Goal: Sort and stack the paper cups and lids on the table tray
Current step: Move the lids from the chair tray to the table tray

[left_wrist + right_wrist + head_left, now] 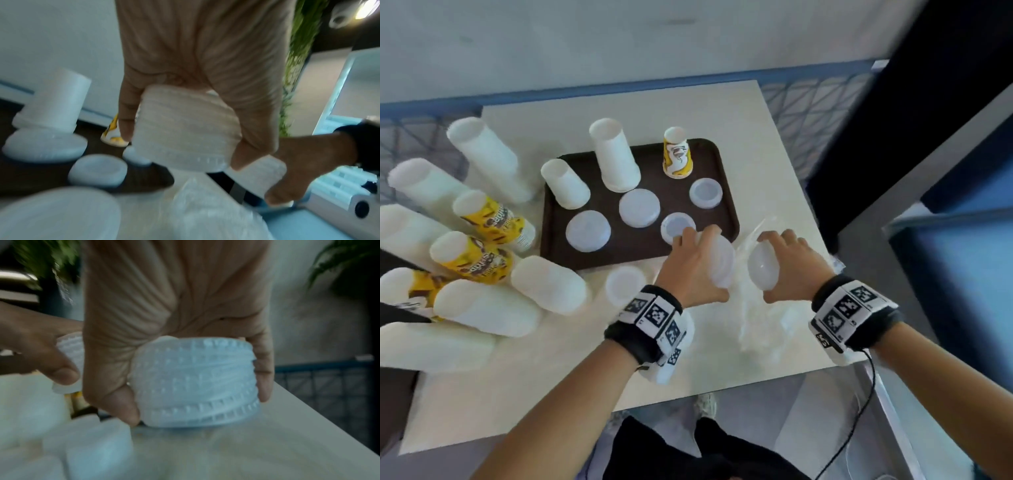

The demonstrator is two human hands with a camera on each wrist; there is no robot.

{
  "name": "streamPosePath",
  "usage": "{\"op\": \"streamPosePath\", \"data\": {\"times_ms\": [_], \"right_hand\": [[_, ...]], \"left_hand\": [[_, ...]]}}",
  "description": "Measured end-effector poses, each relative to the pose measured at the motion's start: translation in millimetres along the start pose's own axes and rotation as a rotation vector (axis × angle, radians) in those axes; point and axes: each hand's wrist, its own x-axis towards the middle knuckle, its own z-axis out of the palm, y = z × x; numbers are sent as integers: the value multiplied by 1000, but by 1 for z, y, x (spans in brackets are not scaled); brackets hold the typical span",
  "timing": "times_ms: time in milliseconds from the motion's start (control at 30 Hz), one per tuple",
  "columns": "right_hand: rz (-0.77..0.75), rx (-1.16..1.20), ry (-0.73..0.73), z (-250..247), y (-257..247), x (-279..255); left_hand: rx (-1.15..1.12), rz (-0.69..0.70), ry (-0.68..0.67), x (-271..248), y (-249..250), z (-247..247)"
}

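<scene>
The left hand (697,263) is curling its thumb and fingers round a stack of translucent white plastic lids (183,129), holding it on edge at the 5 o'clock corner of the dark brown rectangular tray (571,253). The right hand (789,263) is gripping a second stack of ribbed translucent lids (195,382) the same way, thumb on one side and fingers on the other, just beside the first stack and over the crumpled clear plastic wrap (760,329) lying on the pale table (774,154).

On the tray, four separate lid piles (639,207) are sitting toward 6 o'clock, while upturned white paper cup stacks (614,156) and a yellow printed paper cup (677,154) are standing toward 12 o'clock. At 9 o'clock of the tray, long stacks of white cups (486,157) and yellow printed cups (489,219) are lying on the table. One more lid pile (625,284) is resting on the table at the tray's 6 o'clock edge.
</scene>
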Motion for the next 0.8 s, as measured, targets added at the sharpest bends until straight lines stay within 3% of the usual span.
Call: {"op": "streamPosePath", "data": {"times_ms": [300, 800], "right_hand": [[56, 1, -86, 45, 32, 31], [97, -10, -64, 62, 34, 52]], "left_hand": [[88, -109, -121, 34, 11, 73], [161, -203, -112, 58, 10, 99]]}}
